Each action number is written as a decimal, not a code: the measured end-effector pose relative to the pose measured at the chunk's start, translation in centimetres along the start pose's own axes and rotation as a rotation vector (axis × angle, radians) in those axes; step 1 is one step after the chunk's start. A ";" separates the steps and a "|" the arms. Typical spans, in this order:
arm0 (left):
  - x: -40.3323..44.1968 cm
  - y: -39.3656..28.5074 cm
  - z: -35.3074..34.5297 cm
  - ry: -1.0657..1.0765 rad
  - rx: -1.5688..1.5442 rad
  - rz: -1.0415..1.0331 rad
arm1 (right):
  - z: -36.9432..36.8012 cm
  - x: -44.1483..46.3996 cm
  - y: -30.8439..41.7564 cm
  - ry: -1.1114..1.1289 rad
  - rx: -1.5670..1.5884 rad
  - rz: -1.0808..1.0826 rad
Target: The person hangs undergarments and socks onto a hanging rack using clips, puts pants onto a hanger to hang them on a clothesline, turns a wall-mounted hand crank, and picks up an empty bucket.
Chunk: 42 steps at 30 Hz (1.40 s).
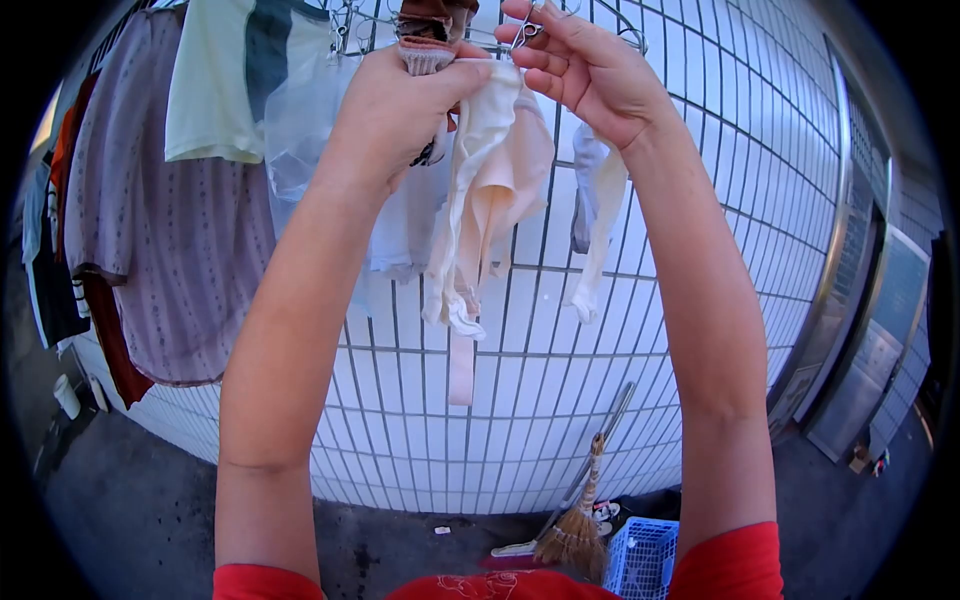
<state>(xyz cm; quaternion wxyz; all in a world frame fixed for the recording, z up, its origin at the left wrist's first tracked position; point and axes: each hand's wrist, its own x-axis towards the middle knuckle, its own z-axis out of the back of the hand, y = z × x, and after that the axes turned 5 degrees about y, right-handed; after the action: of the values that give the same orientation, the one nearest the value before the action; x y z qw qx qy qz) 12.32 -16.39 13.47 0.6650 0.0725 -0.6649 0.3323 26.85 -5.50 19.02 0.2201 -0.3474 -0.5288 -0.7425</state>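
Observation:
Raised at the top middle, my left hand (400, 115) is closed, with its thumb pressed on the top edge of a cream garment (480, 170) that looks like a bra. A bunched brown and grey ribbed cloth (428, 45), perhaps socks, is also held in this hand. My right hand (600, 75) pinches a metal wire clothes peg (526, 36) just above the garment's upper corner. Whether the peg's jaws are on the fabric cannot be made out. Below, the garment hangs loose with a pale strap (461, 370) dangling.
On the left hang a purple patterned shirt (170, 220) and a pale green garment (215, 90). Small pale items (598, 220) hang behind my right wrist. A white tiled wall (560, 370) stands behind. On the floor are a straw broom (575, 530) and a blue crate (642, 555).

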 end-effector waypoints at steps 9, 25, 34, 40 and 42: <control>0.2 0.3 -0.2 0.037 -0.007 0.010 | 1.8 2.0 -0.5 -0.034 -0.007 0.007; 2.2 -0.3 -0.8 0.123 -0.126 -0.011 | 1.5 1.8 -0.1 0.009 -0.058 -0.057; -8.1 1.6 -1.0 -0.032 -0.115 0.149 | -4.4 -12.6 -5.6 -0.430 -0.551 0.229; -12.6 2.3 -4.4 0.041 -0.239 0.399 | -6.2 -15.1 -9.2 -0.460 -0.218 0.125; -14.5 1.7 -5.1 -0.004 -0.254 0.375 | -6.7 -15.5 -9.1 -0.478 -0.182 0.144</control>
<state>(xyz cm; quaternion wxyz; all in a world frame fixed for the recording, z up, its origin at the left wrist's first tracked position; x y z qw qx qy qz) 17.21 -17.30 -1.20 0.5941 -0.1359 -0.7046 0.3634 28.88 -9.24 0.38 0.1090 -0.5681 -0.4708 -0.6661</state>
